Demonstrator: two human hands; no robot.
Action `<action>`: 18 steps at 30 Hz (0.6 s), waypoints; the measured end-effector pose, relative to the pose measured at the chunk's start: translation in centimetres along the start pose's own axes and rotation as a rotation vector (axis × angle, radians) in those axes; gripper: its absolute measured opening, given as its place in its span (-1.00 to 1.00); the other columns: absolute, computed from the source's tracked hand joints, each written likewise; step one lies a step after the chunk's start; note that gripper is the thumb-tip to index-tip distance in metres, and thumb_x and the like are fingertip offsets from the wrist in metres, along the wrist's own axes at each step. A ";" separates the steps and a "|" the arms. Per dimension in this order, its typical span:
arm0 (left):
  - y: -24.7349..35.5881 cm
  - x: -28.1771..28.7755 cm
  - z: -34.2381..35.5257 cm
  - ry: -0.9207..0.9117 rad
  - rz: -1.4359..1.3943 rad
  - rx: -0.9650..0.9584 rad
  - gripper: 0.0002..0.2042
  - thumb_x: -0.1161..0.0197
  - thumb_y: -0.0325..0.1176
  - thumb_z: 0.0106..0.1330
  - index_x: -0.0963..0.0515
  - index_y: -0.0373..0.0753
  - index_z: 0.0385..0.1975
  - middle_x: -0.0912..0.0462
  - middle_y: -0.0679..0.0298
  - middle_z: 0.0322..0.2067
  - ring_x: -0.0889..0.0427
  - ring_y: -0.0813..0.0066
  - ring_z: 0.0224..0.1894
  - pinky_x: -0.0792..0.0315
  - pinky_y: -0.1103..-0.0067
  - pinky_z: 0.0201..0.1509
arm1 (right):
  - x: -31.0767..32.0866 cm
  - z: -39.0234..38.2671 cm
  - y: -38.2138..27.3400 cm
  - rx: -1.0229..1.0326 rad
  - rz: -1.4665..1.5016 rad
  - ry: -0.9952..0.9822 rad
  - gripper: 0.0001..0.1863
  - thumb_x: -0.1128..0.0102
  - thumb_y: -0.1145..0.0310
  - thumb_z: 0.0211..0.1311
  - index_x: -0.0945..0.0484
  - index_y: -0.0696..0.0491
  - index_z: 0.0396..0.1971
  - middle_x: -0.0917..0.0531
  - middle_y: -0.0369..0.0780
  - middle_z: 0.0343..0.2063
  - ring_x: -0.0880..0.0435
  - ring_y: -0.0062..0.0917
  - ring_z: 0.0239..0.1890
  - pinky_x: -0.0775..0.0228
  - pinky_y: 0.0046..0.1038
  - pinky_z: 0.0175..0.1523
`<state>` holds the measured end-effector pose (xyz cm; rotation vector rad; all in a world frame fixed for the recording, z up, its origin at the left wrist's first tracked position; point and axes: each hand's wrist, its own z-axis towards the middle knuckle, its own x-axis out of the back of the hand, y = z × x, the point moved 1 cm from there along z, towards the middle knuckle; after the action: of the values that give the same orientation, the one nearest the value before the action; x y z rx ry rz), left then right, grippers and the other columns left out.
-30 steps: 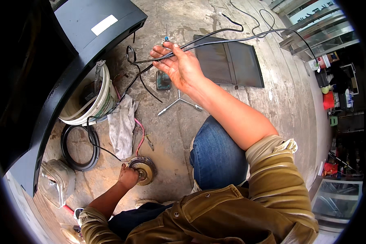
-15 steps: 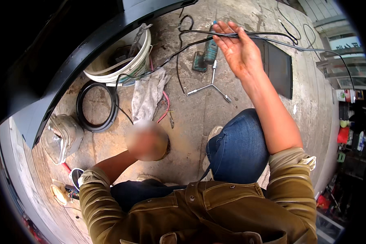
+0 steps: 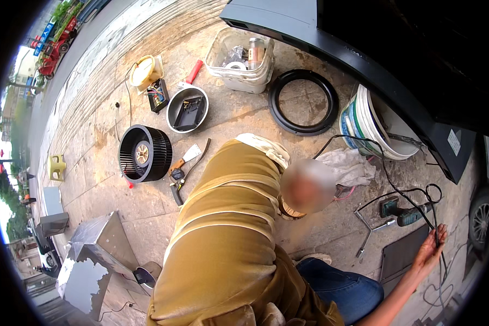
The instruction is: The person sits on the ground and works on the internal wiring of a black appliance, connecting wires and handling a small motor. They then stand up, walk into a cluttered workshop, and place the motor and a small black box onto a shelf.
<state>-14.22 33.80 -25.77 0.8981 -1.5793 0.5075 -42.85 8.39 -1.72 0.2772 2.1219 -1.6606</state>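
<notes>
My right hand (image 3: 430, 251) is stretched out at the lower right, its fingers around a black cable (image 3: 399, 191). From there the cable loops back past a white bucket (image 3: 368, 117) towards my left hand. A round blur covers my left hand (image 3: 308, 186), so its fingers and anything in them are hidden. Beside it lies a dirty grey rag (image 3: 349, 167). Between the hands, a teal power drill (image 3: 414, 215) and a Y-shaped socket wrench (image 3: 372, 230) rest on the ground, near a dark flat panel (image 3: 401, 256).
A large dark metal housing (image 3: 364, 62) overhangs the upper right. Below it lies a black ring (image 3: 277, 103). Farther left are a clear tub (image 3: 239, 81), a metal bowl (image 3: 171, 115) with parts, a black fan wheel (image 3: 158, 157), a scraper (image 3: 191, 152) and bent sheet metal (image 3: 104, 239).
My view has swung left, bringing the fan wheel, bowl and street into sight. My right hand, earlier palm up with the cable across its fingers, now appears at the lower right, still with the cable.
</notes>
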 end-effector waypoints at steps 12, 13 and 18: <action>-2.0 0.6 -1.2 -0.011 -0.062 0.022 -0.49 -0.16 -0.02 0.10 -0.39 -0.16 0.02 -0.49 0.16 -0.09 -0.47 0.21 -0.07 -0.32 0.29 0.00 | -2.2 -1.5 0.8 0.055 0.012 0.041 -0.54 0.14 0.41 0.31 -0.14 0.29 0.15 -0.18 -0.02 0.21 -0.17 -0.29 0.25 0.02 -0.23 0.36; -1.9 0.6 -1.2 -0.012 -0.060 0.009 -0.49 -0.16 -0.01 0.10 -0.39 -0.15 0.02 -0.49 0.17 -0.09 -0.47 0.21 -0.07 -0.32 0.30 0.00 | -2.5 -2.0 0.7 0.063 0.008 0.056 -0.55 0.17 0.40 0.32 -0.13 0.28 0.15 -0.16 -0.02 0.22 -0.15 -0.29 0.27 0.03 -0.23 0.36; -2.3 0.5 -1.8 -0.012 -0.093 -0.010 -0.48 -0.16 0.00 0.10 -0.38 -0.14 0.02 -0.50 0.17 -0.09 -0.48 0.20 -0.07 -0.33 0.30 -0.01 | -3.1 -1.9 1.2 0.066 -0.002 0.052 -0.56 0.21 0.39 0.33 -0.14 0.28 0.14 -0.11 0.01 0.24 -0.09 -0.28 0.30 0.05 -0.24 0.37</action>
<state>-11.31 33.61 -25.31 0.9635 -1.5417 0.4287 -40.00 10.83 -1.03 0.3418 2.1081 -1.7442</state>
